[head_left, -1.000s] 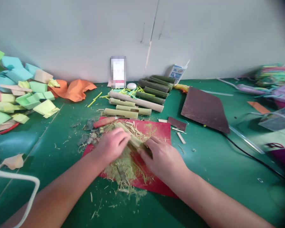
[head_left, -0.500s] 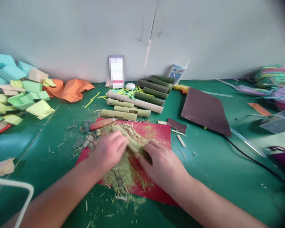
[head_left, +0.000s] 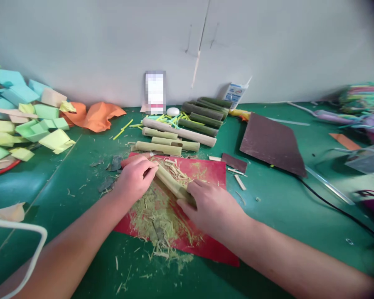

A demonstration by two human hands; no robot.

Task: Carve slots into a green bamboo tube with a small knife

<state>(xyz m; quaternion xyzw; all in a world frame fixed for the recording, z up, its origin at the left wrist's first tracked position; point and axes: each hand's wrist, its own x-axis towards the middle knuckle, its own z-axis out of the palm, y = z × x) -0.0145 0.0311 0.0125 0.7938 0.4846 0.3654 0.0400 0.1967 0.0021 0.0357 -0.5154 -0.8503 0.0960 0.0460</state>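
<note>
My right hand [head_left: 216,203] is closed around the near end of a pale green bamboo tube [head_left: 171,182], which lies slantwise over a red sheet [head_left: 210,166]. At the tube's far end, my left hand [head_left: 137,176] has its fingers pressed together, the tips by the rim. Anything inside that pinch is hidden. Behind the left hand, a knife with a reddish handle [head_left: 127,161] is partly covered. Fine bamboo shavings [head_left: 152,216] lie heaped on the sheet below the tube.
Behind the sheet lie pale bamboo pieces [head_left: 157,147] and dark green bamboo tubes [head_left: 202,110]. A phone [head_left: 155,93] leans on the wall. To the right is a brown sheet [head_left: 271,145], with a black cable [head_left: 330,203]. Folded coloured papers [head_left: 28,112] fill the left.
My left hand has slid from the tube's middle up and left to its far end. The right hand keeps its hold on the near end. The whole view has shifted slightly.
</note>
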